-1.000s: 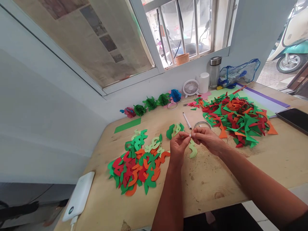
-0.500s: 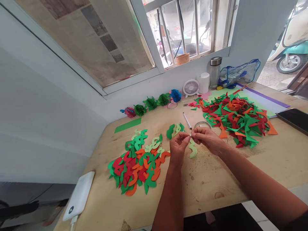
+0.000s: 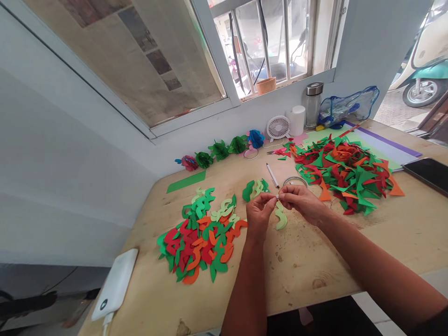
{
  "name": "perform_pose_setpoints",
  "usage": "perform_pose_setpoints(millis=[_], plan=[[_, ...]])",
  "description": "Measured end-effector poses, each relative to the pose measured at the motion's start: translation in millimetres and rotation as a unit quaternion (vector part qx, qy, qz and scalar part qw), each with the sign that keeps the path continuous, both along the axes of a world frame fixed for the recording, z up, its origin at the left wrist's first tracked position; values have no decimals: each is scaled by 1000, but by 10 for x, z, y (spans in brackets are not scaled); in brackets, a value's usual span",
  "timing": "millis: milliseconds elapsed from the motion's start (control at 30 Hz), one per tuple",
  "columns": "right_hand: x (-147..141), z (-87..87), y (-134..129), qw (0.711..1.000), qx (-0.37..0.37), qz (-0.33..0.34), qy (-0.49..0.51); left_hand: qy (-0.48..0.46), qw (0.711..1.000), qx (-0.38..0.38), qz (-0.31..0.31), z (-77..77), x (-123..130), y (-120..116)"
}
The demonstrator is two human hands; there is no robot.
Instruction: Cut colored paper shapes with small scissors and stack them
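My left hand (image 3: 261, 210) and my right hand (image 3: 301, 201) meet over the table, fingertips pinched together. Between them is a small white piece (image 3: 277, 196), too tiny to tell its kind. Just below the fingers lies a light green wavy paper cutout (image 3: 280, 218). Behind my left hand sit green and light green cutouts (image 3: 256, 187), partly covered by it. A white pen (image 3: 271, 175) points toward my fingers. Beside my right hand is a roll of tape (image 3: 294, 181), seen as a thin ring and partly hidden.
Left on the wooden table (image 3: 308, 275) is a heap of red, orange and green cutouts (image 3: 199, 242). Paper scraps (image 3: 346, 168) pile up at right, near a phone (image 3: 429, 173). Paper flowers (image 3: 220, 150), a fan (image 3: 278, 127) and a glass bottle (image 3: 312, 106) line the wall.
Both hands stay almost in place, still pinching the small white piece, with only slight finger movement. The things on the table have not moved.
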State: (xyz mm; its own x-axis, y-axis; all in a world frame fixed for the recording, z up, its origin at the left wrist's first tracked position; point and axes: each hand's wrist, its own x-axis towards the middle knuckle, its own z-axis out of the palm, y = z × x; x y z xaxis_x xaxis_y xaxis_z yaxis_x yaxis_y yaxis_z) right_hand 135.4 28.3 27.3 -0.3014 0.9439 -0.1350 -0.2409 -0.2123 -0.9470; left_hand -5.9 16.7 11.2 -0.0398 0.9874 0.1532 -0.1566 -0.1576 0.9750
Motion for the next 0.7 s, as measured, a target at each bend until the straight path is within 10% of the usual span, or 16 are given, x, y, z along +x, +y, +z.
perform_pose_setpoints(millis=[167, 700], plan=[[-41, 10, -18, 988, 92, -48, -115, 14, 999, -19, 33, -26, 4, 12], [-96, -67, -83, 784, 448, -147, -404, 86, 991, -9, 106, -68, 13, 35]])
